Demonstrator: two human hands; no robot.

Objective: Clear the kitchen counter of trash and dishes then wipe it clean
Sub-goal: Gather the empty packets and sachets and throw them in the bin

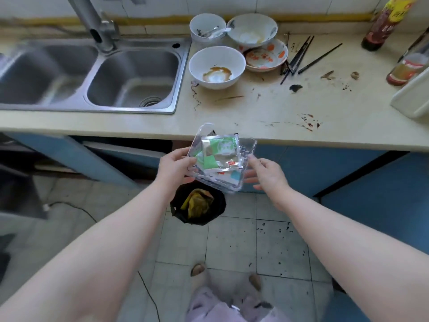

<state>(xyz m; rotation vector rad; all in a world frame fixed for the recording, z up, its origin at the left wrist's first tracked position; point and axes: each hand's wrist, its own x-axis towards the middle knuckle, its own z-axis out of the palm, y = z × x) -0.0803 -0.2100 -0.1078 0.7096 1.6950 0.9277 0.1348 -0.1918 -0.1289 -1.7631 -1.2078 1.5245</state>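
Note:
My left hand [175,167] grips the left edge of a clear plastic tray [247,147] that holds green and silver sachets [220,153]. The tray hangs in front of the counter edge, tilted, above a black-lined trash bin [218,205] on the floor. My right hand [267,174] is at the tray's right side, fingers straight and touching it. On the stained beige counter [267,108] stand dirty white bowls [217,67], a patterned bowl [264,55] and black chopsticks [301,54].
A double steel sink [130,75] with a tap [92,22] lies at the left. Sauce bottles [385,22] and a white container [413,98] stand at the right. Blue cabinets run under the counter. A cable trails over the tiled floor by my feet.

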